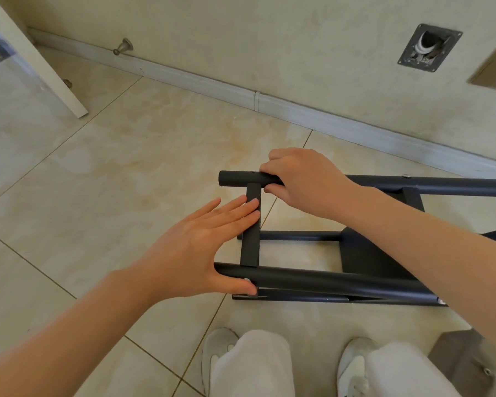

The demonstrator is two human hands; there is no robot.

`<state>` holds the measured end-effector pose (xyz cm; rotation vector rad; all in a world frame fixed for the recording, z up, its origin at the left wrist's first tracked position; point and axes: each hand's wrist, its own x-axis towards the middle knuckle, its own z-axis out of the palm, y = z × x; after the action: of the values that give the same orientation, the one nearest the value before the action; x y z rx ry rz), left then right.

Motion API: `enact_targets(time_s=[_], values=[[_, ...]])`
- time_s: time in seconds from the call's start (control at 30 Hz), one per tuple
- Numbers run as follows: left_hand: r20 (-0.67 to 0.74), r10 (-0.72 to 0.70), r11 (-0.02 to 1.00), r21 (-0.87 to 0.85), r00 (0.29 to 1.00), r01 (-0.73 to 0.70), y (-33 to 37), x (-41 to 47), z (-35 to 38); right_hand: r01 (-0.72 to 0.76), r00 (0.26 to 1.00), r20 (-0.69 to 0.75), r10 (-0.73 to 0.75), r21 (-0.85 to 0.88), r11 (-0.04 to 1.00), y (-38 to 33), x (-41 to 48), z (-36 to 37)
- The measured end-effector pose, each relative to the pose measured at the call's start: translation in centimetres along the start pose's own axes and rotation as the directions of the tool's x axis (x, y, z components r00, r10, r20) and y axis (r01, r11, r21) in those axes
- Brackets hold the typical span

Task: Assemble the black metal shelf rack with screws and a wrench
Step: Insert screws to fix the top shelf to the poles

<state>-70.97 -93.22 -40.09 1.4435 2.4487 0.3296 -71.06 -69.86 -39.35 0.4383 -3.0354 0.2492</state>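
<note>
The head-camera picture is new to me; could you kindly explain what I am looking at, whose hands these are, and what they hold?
There is no machine here: a person wears one wide-angle camera on the head, looking forward and down, so the two bare arms are the wearer's own. The black metal rack lies on the tiled floor. The right hand grips its upper tube. The left hand is flat, its fingers resting against the short crossbar, its thumb at the lower tube beside a screw head. The wearer's white shoes show below. No wrench is in view.
</note>
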Motion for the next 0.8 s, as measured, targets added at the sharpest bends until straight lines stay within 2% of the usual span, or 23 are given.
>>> enact_targets(time_s=[0.2, 0.3, 0.53, 0.67, 0.8], values=[[-0.062, 0.037, 0.997, 0.067, 0.997, -0.032, 0.0, 0.1, -0.1, 0.017, 0.999, 0.028, -0.017, 0.0, 1.0, -0.2, 0.0, -0.2], [-0.041, 0.078, 0.991, 0.112, 0.996, -0.073, -0.2, 0.5, -0.3, 0.017, 0.999, 0.034, -0.017, -0.006, 1.0, -0.1, 0.0, -0.3], [-0.065, 0.111, 0.993, -0.023, 0.992, -0.112, -0.4, 0.6, 0.4, 0.013, 0.999, 0.044, -0.013, -0.001, 1.0, 0.0, -0.2, -0.3], [-0.096, 0.102, 0.992, -0.066, 0.99, -0.108, -0.5, 0.5, 0.7, -0.011, 1.0, 0.009, 0.01, 0.085, 0.996, -0.2, -0.8, -0.4], [-0.104, 0.093, 0.991, -0.084, 0.99, -0.102, -0.6, 0.5, 1.0, -0.059, 0.998, -0.011, 0.066, 0.325, 0.944, -0.9, -3.0, -0.1]])
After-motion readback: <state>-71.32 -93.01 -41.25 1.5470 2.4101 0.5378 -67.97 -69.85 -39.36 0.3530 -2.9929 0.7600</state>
